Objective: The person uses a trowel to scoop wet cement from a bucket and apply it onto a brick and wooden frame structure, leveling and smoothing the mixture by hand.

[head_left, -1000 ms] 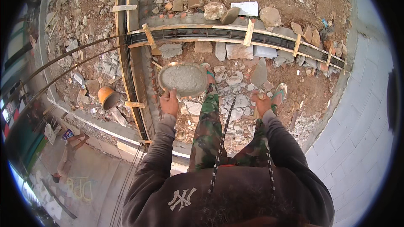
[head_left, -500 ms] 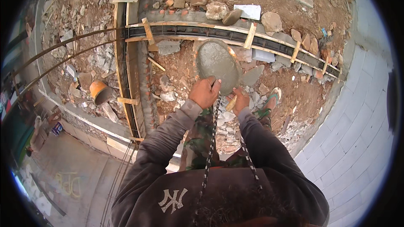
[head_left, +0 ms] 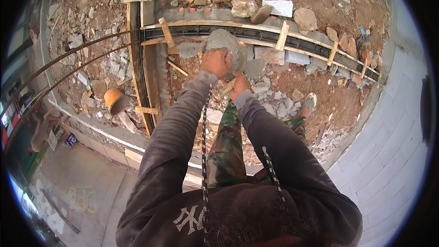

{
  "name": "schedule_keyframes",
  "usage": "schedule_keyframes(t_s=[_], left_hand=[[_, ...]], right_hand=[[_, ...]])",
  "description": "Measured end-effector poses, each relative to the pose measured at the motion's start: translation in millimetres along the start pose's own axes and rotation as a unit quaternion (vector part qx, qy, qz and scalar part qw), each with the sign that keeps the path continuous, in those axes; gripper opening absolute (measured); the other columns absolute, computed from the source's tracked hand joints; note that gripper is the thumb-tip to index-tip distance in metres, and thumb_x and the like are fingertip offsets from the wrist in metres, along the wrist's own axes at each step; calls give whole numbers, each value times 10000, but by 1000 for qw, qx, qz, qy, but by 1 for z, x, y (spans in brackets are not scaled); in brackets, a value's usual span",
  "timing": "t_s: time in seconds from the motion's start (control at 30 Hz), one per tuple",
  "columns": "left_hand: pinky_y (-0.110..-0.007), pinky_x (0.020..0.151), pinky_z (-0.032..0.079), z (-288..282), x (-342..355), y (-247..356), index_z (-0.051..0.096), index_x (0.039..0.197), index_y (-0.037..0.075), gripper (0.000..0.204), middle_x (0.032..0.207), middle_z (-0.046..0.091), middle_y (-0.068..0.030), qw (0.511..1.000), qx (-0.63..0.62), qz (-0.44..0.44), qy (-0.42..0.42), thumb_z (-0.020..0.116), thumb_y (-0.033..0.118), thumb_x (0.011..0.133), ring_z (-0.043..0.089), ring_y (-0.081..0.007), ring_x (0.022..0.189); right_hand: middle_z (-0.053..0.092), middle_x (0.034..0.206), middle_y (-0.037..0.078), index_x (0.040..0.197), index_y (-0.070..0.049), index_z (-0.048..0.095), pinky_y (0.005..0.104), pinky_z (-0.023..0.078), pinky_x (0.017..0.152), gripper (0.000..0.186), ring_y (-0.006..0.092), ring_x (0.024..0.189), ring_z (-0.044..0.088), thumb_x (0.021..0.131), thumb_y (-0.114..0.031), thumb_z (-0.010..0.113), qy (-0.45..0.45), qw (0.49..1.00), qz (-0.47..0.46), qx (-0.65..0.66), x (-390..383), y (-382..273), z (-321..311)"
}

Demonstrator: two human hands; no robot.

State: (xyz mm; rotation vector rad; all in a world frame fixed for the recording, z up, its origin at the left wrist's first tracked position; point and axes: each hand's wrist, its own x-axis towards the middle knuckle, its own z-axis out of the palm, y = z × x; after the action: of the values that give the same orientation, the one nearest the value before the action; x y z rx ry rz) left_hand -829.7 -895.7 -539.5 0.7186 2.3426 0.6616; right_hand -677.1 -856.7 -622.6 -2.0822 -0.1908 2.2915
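The left hand (head_left: 216, 62) is gripping the near left edge of a shallow, rounded pan with a worn orange-brown rim (head_left: 243, 51); its fingers are curling over that edge, but the exact fingertip contact is not showing clearly. The pan is carrying wet grey mortar (head_left: 222, 40), and its far end is overlapping a long formwork channel of pale timber boards and dark steel bars (head_left: 302, 50). The right hand (head_left: 239, 84) is closing around the pale wooden handle of a grey metal trowel with a pointed blade (head_left: 254, 67). The blade is extending forward just beside the pan's right side; whether the two are touching cannot be told. A short pale wooden crosspiece (head_left: 282, 35) is spanning the channel to the right. An orange round bucket (head_left: 115, 100) is lying on rubble at far left.
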Motion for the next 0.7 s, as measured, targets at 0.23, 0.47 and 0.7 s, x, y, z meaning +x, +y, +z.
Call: schedule_keyframes(t_s=[0.23, 0.47, 0.7], left_hand=[[-569, 830, 488, 11, 25, 1, 651, 919, 10, 313, 935, 678, -279, 1000, 2, -12, 17, 593, 305, 1006, 635, -496, 935], [-538, 858, 499, 33, 53, 8, 670, 1024, -2, 321, 1012, 691, -276, 999, -31, -12, 1, 574, 305, 1024, 641, -493, 981], [-494, 796, 512, 62, 74, 36, 657, 1020, -16, 339, 933, 692, -276, 998, -38, 8, -43, 563, 308, 1037, 650, -489, 895]], right_hand=[[579, 1054, 220, 1215, 37, 470, 538, 642, 697, 351, 384, 845, 660, 936, -120, 615, 42, 999, -3, 31, -8, -14, 24], [559, 1020, 269, 1240, 78, 382, 541, 636, 704, 420, 420, 841, 664, 943, -141, 582, 52, 998, -13, 45, -8, -49, 32], [561, 1031, 265, 1252, 72, 374, 570, 628, 748, 432, 431, 837, 664, 958, -178, 568, 58, 997, 15, 46, 18, -85, 7]])
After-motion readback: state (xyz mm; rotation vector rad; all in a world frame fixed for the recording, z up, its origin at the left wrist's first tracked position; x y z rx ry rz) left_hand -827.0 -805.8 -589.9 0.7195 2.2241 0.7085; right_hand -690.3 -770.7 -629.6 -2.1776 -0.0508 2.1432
